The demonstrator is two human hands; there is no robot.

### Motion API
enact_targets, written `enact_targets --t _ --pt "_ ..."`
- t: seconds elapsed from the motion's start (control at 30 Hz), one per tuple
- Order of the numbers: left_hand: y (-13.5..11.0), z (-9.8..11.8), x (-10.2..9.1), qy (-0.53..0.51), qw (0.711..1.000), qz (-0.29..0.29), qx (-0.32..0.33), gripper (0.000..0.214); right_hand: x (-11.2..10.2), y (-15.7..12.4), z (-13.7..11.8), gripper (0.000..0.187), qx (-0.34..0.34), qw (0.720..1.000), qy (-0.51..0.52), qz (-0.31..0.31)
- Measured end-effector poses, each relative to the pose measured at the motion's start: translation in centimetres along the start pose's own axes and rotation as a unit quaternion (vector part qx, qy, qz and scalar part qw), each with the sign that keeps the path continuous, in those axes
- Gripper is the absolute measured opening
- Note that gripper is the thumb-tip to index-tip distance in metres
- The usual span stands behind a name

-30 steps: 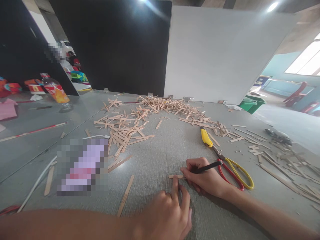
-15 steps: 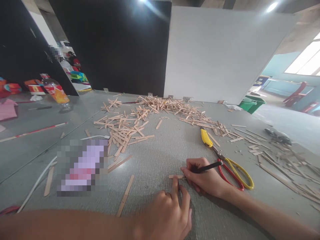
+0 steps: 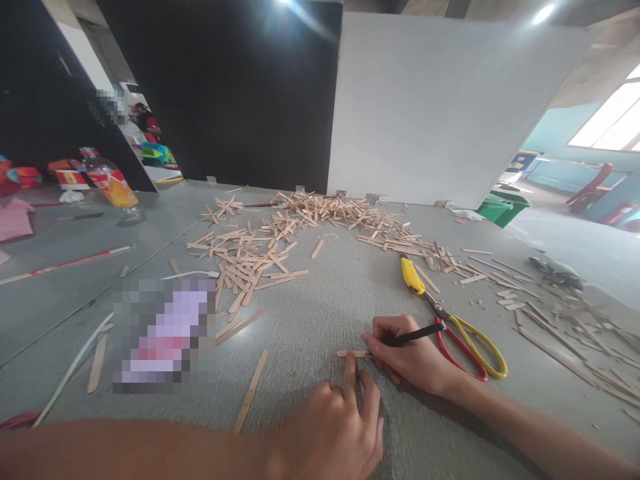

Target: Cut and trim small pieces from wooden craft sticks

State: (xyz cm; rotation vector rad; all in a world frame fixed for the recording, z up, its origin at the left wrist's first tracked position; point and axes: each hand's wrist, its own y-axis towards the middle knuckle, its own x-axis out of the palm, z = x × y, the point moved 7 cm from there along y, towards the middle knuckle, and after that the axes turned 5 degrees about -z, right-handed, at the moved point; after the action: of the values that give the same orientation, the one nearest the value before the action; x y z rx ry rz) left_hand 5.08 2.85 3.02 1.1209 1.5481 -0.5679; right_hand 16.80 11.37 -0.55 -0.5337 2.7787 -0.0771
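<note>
My right hand [image 3: 407, 357] grips a thin black pen [image 3: 417, 334], its tip resting at the right end of a short wooden stick [image 3: 347, 353] lying flat on the grey table [image 3: 325, 307]. My left hand [image 3: 333, 430] is loosely curled, its forefinger pressing down on that short stick. A longer stick [image 3: 251, 390] lies just left of my left hand. Yellow-and-red scissors [image 3: 457, 330] lie right behind my right hand.
Several heaps of wooden sticks [image 3: 260, 250] cover the far half of the table, with scraps [image 3: 565, 320] at the right. A blurred-out flat object [image 3: 160, 333] and a white cable [image 3: 75, 367] lie at left. A drink bottle [image 3: 113, 183] stands far left; white board [image 3: 440, 107] behind.
</note>
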Motion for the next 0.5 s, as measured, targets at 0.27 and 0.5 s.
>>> enact_targets --t 0.27,0.5 --pt "0.10 -0.02 -0.24 -0.002 1.000 -0.004 -0.004 0.039 0.10 0.08 0.12 0.038 0.009 1.000 -0.004 0.005" --pt "0.06 0.04 0.17 -0.008 1.000 -0.024 0.002 0.039 0.01 -0.04 0.21 0.039 0.003 1.000 -0.018 0.016"
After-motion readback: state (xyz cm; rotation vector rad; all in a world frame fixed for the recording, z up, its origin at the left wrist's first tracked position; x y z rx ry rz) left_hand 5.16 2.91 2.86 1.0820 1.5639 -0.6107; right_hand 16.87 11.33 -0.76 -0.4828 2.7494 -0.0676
